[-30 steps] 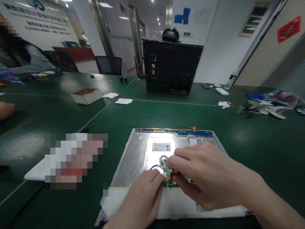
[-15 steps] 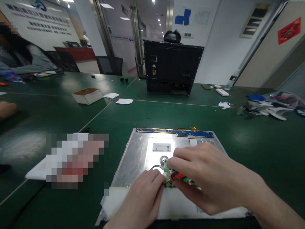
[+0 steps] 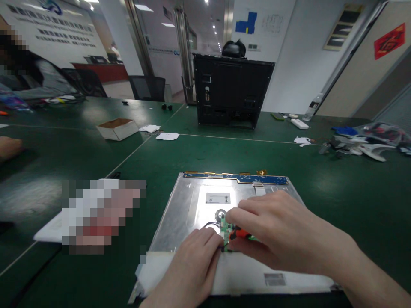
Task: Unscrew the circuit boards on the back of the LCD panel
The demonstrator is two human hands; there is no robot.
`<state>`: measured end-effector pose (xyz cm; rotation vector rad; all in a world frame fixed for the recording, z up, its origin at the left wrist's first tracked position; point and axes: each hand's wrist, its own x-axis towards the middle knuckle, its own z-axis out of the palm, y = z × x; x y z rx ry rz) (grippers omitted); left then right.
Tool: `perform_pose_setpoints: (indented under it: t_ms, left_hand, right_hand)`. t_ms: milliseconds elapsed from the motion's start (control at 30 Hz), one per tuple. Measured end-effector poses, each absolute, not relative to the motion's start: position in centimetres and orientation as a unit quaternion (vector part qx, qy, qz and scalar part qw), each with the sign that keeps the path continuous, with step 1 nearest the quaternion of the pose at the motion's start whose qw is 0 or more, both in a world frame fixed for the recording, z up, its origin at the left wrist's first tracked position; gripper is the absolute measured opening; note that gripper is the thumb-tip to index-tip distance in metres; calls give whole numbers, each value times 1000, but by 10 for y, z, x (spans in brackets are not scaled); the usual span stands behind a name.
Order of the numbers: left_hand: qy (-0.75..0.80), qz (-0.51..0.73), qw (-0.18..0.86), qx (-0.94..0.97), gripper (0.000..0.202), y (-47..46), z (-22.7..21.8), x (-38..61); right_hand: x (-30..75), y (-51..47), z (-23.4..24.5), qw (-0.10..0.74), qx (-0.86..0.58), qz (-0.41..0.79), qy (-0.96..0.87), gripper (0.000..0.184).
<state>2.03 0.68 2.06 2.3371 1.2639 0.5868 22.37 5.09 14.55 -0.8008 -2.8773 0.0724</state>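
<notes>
A flat display panel with a silvery metal back lies on the table in front of me. Near its middle is a small green circuit board, partly covered by my hands. My left hand rests on the panel, its fingers pressed together at the board's left edge by a thin dark wire. From the right, my right hand curls over the board, closed around a screwdriver with an orange and black handle. The screwdriver's tip is hidden. Along the panel's far edge runs a blue circuit strip.
A black monitor housing stands beyond the panel. An open cardboard box and paper scraps lie at the back left. White parts and plastic bags are piled at right. Another person's hand rests at the left edge.
My right hand has turned slightly at the fingers and the orange handle has rotated with it. A grey label on the panel's lower strip has come into view. My left hand stays put.
</notes>
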Motion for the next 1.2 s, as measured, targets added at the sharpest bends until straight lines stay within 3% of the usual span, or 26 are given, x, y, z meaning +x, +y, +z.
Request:
perform_pose_setpoints:
  t_ms: [300,600,1000,1200]
  left_hand:
    - [448,217,202,843,21,6,19,20]
    - [447,219,206,842,21,7,17,19]
    - [451,207,208,843,19,7,19,20]
    - [448,211,207,844,20,7,20,20]
  right_hand:
    - [225,48,150,62,-268,84,-958,7]
    - [223,52,146,69,-273,38,-959,6]
    - [224,49,150,56,-266,96,-958,8]
    - [224,50,147,54,-275,61,-958,2]
